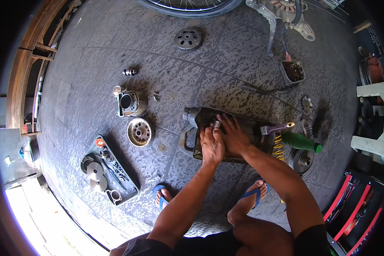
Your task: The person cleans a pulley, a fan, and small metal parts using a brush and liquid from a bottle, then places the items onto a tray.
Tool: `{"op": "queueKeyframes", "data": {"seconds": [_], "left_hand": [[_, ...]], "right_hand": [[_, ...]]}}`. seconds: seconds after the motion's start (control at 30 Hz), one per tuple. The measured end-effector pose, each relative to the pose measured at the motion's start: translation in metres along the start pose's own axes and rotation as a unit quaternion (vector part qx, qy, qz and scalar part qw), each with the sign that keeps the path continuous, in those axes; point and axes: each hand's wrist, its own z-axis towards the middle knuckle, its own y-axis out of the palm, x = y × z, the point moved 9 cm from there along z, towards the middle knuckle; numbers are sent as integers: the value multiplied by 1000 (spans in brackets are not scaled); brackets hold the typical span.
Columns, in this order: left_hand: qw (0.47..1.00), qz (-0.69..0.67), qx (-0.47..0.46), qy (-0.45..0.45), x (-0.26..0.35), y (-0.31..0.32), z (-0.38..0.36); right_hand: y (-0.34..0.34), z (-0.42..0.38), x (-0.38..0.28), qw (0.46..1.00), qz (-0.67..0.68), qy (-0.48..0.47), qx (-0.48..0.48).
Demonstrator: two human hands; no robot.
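A dark plastic jerrycan (pixel 186 138), cut open along its upper side like a tray, lies on the floor in front of me. Over its opening, my left hand (pixel 212 147) is closed around a small shiny metal cylinder (pixel 217 124), which pokes out above the fingers. Right beside it, my right hand (pixel 235 138) lies with fingers stretched out across the opening; its fingertips are hard to make out against the dark inside. A paintbrush (pixel 281 127) with a purple handle rests at the can's right end.
Right of the can are a yellow spring (pixel 278 147), a green bottle (pixel 301 141) and a round metal part (pixel 302 161). Leftward stand an engine cylinder (pixel 132 103), a clutch bell (pixel 139 132) and a long tray of parts (pixel 123 179). A tool rack (pixel 350 209) is at lower right.
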Motion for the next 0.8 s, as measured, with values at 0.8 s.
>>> {"op": "queueKeyframes", "data": {"seconds": [0.8], "left_hand": [[870, -355, -37, -341, -79, 41, -4]], "right_hand": [[-26, 3, 8, 991, 135, 18, -4]]}}
